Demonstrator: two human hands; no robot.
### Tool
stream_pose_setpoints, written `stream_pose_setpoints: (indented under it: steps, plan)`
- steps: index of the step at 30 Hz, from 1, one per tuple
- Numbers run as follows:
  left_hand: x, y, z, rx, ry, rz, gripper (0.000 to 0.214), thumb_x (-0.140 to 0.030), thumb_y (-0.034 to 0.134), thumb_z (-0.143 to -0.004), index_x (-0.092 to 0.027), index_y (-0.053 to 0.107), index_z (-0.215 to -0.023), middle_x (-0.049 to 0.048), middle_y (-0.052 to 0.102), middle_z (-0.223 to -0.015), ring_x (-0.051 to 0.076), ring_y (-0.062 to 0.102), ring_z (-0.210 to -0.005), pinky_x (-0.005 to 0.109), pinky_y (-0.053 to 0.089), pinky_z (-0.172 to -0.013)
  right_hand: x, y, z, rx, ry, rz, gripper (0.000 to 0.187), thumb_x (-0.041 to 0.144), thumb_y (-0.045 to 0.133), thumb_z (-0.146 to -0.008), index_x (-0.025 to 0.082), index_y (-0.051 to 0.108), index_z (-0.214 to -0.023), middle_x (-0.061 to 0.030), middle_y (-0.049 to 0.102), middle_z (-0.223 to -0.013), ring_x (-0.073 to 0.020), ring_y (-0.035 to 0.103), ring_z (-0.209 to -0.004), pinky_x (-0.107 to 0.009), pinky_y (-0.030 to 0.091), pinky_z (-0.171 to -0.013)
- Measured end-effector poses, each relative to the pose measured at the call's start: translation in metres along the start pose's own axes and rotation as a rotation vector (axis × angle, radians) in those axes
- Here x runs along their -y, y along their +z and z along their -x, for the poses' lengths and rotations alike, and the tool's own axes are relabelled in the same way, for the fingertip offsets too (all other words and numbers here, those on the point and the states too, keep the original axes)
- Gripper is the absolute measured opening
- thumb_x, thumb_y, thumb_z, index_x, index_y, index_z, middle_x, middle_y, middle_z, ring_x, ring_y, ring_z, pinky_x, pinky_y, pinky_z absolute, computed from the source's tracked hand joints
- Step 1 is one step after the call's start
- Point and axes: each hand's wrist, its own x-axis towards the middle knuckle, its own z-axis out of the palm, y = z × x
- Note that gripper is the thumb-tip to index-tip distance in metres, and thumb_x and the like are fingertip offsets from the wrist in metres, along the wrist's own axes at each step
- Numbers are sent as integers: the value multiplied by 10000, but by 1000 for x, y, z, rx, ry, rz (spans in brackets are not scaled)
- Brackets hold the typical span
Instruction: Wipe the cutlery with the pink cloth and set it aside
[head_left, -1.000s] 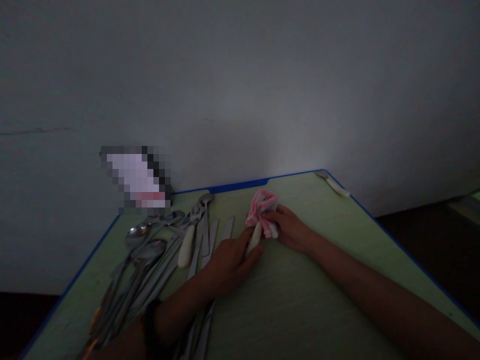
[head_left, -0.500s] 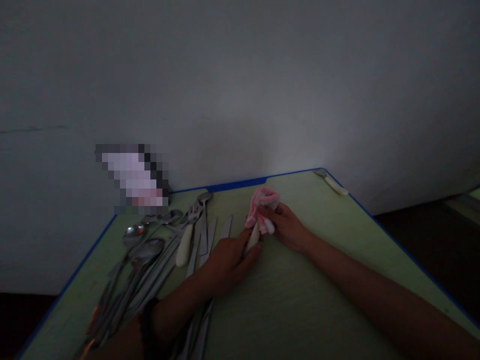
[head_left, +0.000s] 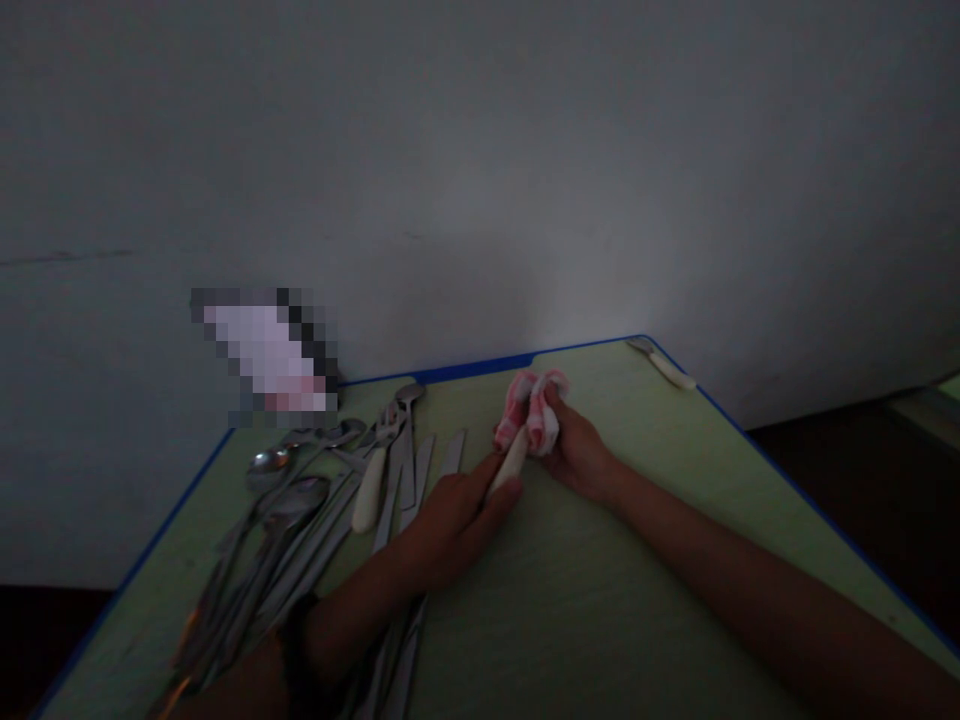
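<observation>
Head view: best to hold the white handle [head_left: 511,466] steady and wrap the pink-striped cloth [head_left: 541,425] snugly round the far end, clear of the loose cutlery [head_left: 367,492]. Gripping the handle in a closed left hand [head_left: 459,525]; pinching the bunched cloth in the right hand [head_left: 579,448], both over the bench [head_left: 570,610]. Can't see the covered end.

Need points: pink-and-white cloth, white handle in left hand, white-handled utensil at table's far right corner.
Pink-and-white cloth [head_left: 541,418]: head view, on its bunched folds.
White handle [head_left: 510,467]: head view, on the handle's exposed middle.
White-handled utensil [head_left: 670,370]: head view, on its handle.
</observation>
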Motion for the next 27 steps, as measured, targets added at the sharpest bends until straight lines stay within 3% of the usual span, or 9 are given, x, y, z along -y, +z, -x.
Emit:
stream_pose_setpoints:
  steps: [6,9,14,18,27]
  plan:
    - [1,-4,3,46,72,65,305,-389,280,-941,-174,465,-1052,-15,545,-701,136,524,-636,232,379,-570,5,2,0,-21,63,-108,328,501,461,-860,187,552,-844,-12,632,-675,-163,615,-619,-329,512,-661]
    - [2,0,1,35,42,17,310,-404,267,-945,-176,475,-976,-21,527,-661,131,509,-594,229,353,-534,6,1,0,-13,68,-116,322,479,425,-883,184,550,-864,-31,644,-691,-171,630,-642,-332,516,-669]
    - [3,4,-4,12,-10,-69,349,-414,272,-937,-180,479,-781,-24,497,-595,120,479,-525,223,316,-496,2,-5,-2,18,58,-60,272,425,540,-840,155,562,-869,-30,645,-693,-157,632,-659,-340,519,-736]
    - [6,6,-6,18,6,-91,386,-430,301,-920,-180,473,-682,-33,455,-541,108,455,-495,211,299,-481,0,-9,-3,51,77,13,322,461,571,-809,145,565,-870,-55,658,-717,-178,645,-689,-332,524,-684]
    - [9,7,-3,36,76,-15,340,-426,353,-914,-170,509,-753,-42,457,-594,91,450,-529,193,301,-486,2,-7,-1,23,96,17,313,461,542,-828,152,566,-876,-61,663,-732,-173,643,-674,-317,521,-645]
